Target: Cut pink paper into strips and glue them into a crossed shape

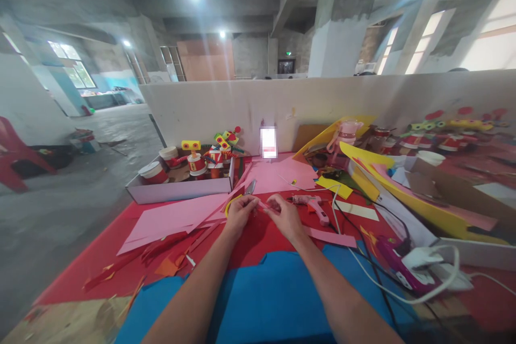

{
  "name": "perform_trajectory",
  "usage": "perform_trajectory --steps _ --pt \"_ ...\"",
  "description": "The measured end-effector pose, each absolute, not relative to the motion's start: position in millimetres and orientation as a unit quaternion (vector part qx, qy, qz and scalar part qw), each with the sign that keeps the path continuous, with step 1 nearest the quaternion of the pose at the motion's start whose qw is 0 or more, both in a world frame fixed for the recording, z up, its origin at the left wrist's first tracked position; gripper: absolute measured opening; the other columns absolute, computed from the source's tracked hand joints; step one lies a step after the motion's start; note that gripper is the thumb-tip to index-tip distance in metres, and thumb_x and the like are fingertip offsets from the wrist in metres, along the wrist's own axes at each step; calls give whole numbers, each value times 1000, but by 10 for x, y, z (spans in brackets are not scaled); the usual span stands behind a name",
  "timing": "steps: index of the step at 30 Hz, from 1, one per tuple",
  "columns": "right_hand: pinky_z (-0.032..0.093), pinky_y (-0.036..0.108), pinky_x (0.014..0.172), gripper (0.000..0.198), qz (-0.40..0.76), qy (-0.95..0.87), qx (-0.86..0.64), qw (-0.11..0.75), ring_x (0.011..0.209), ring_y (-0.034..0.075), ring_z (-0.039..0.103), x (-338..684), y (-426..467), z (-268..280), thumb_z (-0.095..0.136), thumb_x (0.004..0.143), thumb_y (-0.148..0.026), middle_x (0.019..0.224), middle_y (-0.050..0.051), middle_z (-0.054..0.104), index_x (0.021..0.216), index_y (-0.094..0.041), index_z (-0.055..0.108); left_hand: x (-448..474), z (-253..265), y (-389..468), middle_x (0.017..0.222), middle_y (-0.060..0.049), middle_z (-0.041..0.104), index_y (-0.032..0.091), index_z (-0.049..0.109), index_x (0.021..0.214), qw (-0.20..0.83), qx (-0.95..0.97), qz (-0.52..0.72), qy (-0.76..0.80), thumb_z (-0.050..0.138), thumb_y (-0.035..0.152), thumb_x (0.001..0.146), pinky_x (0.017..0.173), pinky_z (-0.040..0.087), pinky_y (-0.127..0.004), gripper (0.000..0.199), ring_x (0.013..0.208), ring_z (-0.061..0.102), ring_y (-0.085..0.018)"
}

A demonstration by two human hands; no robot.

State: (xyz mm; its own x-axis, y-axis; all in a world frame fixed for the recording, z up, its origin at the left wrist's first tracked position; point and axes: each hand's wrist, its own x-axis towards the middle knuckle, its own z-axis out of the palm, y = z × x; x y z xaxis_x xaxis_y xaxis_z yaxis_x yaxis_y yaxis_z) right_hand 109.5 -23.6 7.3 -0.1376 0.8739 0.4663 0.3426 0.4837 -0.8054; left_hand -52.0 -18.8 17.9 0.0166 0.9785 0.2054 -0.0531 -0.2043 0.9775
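Observation:
Over the red table covering, my left hand (241, 212) and my right hand (287, 216) face each other with bent fingers. A narrow pink paper strip (263, 205) spans the small gap between them, pinched at both ends. Scissors (250, 187) lie just beyond my left hand, their yellow handle partly hidden by it. To the right of my right hand rests a pink hot glue gun (315, 206) on its side. Another pink strip (331, 237) lies below the glue gun. Large pink paper sheets (169, 220) are spread to the left.
A shallow box (179, 192) at the back left holds paper robot figures (196, 164) and cups. Yellow boards (411, 193) and a pink jug (342, 140) stand right. White cables run to a purple power strip (403, 266). Blue sheets (274, 295) lie in front.

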Motion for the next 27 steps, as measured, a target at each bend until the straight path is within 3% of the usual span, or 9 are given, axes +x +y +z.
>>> perform_trajectory --steps 8,19,22,25,27 --pt "49 29 73 8 232 -735 -427 473 78 19 63 1143 -220 101 65 79 -23 84 3 67 83 -22 58 -561 186 -180 57 0 58 14 67 69 438 537 576 433 73 44 72 52 40 -23 31 50 49 -10" --pt "43 26 65 13 193 -745 -466 437 69 17 61 1188 -187 91 64 78 -15 71 2 67 67 -20 59 -580 182 -161 55 2 58 15 67 69 398 542 588 450 71 41 72 54 39 -23 26 51 50 -10" --pt "46 27 64 5 241 -710 -488 446 68 17 64 1179 -179 58 67 76 -19 70 1 68 76 -20 61 -565 172 -163 56 1 59 15 67 70 390 556 577 453 70 40 73 55 39 -23 26 52 51 -11" --pt "51 30 71 28 301 -684 -478 462 80 20 69 1151 -181 43 73 71 -23 86 5 74 98 -19 65 -526 169 -177 55 0 59 15 68 68 399 573 554 453 70 41 73 54 39 -23 27 51 51 -11" --pt "51 31 74 24 317 -692 -452 466 84 22 70 1130 -186 49 71 75 -26 92 7 75 98 -20 68 -498 175 -188 55 0 59 15 68 68 405 583 539 453 70 41 72 53 38 -23 26 50 50 -11"
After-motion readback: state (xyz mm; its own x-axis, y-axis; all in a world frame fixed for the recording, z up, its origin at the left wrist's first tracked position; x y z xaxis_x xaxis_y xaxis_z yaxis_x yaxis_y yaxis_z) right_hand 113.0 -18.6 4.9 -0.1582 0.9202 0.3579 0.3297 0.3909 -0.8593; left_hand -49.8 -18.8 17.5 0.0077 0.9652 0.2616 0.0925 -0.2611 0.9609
